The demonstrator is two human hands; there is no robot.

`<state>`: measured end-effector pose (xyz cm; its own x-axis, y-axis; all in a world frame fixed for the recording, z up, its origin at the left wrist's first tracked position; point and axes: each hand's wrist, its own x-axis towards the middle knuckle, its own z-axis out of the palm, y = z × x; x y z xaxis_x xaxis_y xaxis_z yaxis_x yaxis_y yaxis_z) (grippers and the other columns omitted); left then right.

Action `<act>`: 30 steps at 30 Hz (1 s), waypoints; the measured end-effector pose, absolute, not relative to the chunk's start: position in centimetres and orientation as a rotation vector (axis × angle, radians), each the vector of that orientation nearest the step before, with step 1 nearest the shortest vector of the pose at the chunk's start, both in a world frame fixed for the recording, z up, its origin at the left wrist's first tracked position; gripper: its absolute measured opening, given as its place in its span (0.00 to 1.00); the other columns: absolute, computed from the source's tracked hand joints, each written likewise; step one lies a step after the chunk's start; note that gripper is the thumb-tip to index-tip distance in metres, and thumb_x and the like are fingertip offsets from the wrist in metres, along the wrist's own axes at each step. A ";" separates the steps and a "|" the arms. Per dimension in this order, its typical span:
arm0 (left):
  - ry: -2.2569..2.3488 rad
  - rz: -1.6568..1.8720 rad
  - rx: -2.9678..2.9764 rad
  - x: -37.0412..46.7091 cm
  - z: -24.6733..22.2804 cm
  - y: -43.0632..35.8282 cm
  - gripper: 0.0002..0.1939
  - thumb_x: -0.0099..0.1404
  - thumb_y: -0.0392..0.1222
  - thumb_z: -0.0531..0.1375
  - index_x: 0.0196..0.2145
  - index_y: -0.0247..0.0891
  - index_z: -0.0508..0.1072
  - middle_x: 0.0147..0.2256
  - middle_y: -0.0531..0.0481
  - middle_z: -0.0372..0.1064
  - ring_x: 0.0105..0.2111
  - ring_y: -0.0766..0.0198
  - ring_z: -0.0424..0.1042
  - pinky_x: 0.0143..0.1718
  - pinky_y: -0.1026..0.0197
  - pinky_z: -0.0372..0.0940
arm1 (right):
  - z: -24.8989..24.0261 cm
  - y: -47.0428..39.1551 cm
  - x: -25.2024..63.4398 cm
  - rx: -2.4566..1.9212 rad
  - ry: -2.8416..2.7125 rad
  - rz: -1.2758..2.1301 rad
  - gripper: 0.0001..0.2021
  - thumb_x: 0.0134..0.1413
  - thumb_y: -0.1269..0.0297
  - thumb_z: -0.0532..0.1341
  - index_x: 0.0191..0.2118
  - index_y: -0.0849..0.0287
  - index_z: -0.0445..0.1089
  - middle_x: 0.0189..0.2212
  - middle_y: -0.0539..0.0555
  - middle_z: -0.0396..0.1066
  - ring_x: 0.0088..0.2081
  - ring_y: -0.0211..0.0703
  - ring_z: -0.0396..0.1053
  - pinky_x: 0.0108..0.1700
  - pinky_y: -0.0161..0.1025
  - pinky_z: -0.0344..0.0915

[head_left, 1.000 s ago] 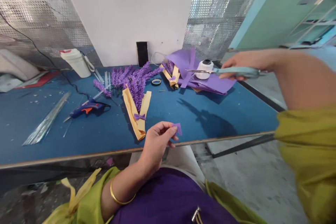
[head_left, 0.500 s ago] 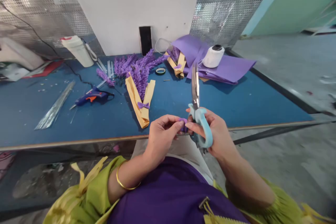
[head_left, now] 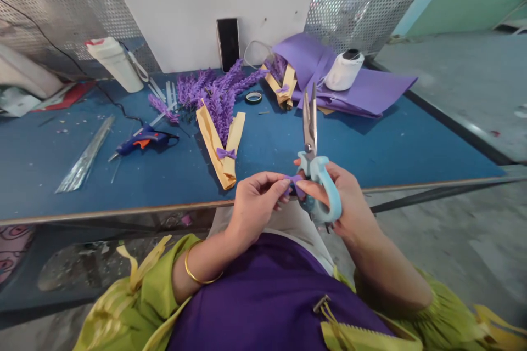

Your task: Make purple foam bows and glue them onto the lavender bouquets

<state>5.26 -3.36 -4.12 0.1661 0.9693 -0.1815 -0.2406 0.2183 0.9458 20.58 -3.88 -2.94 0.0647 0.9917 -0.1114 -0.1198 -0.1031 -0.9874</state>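
Observation:
Between the fingertips of both hands, just over the table's front edge, is a small purple bow (head_left: pixel 297 185), partly hidden by the fingers. My left hand (head_left: pixel 258 200) pinches its left side. My right hand (head_left: pixel 343 192) is wrapped round scissors (head_left: pixel 329 181) with light blue handles, and its thumb presses the bow's right side. The scissor blades point away from me, slightly apart. Ahead and to the left lies a bunch of purple lavender stems (head_left: pixel 220 112) in a folded yellow paper wrap (head_left: pixel 228 174), with a purple bow (head_left: pixel 225 153) on its front.
A blue glue gun (head_left: pixel 144 140) and clear strips (head_left: pixel 86 156) lie at left, with a white bottle (head_left: pixel 117 64) behind. Against the board stands a phone (head_left: pixel 228 44). Tape (head_left: pixel 253 98), a smaller wrapped bunch (head_left: pixel 284 88), purple sheets (head_left: pixel 382 90) and a thread spool (head_left: pixel 345 70) sit at the back.
The scissor blades have parted slightly. More of the purple bow shows between my fingers, and my hands have shifted a little. The whole view has tilted slightly downward.

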 end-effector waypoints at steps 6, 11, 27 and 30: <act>0.998 1.052 0.911 5.2 -3.9 -3.4 0.10 0.57 0.44 0.67 0.30 0.33 0.78 0.24 0.51 0.73 0.21 0.72 0.68 0.21 0.70 0.62 | -2.5 -3.9 20.8 -1.206 -0.966 1.438 0.20 0.40 0.61 0.74 0.43 0.55 0.74 0.29 0.48 0.71 0.26 0.36 0.66 0.27 0.35 0.63; 1.015 1.044 0.900 5.3 -3.8 -3.4 0.10 0.57 0.44 0.67 0.30 0.33 0.78 0.24 0.51 0.72 0.21 0.71 0.67 0.21 0.69 0.63 | -2.7 -3.8 21.1 -1.186 -0.989 1.458 0.18 0.43 0.63 0.72 0.43 0.55 0.73 0.29 0.48 0.70 0.26 0.36 0.66 0.28 0.35 0.63; 1.143 1.126 1.387 5.9 -4.1 -2.0 0.08 0.66 0.43 0.60 0.38 0.38 0.78 0.31 0.49 0.75 0.27 0.66 0.72 0.27 0.65 0.65 | -1.8 -3.7 22.7 -1.248 -0.914 1.183 0.16 0.42 0.63 0.72 0.40 0.54 0.74 0.25 0.48 0.70 0.25 0.38 0.66 0.28 0.38 0.64; 1.274 1.059 2.006 6.2 -3.9 -1.2 0.13 0.70 0.37 0.55 0.46 0.41 0.78 0.41 0.45 0.77 0.38 0.59 0.74 0.40 0.60 0.65 | -2.3 -3.6 22.8 -1.273 -0.840 1.141 0.18 0.39 0.64 0.73 0.40 0.54 0.74 0.26 0.47 0.70 0.25 0.37 0.66 0.27 0.37 0.65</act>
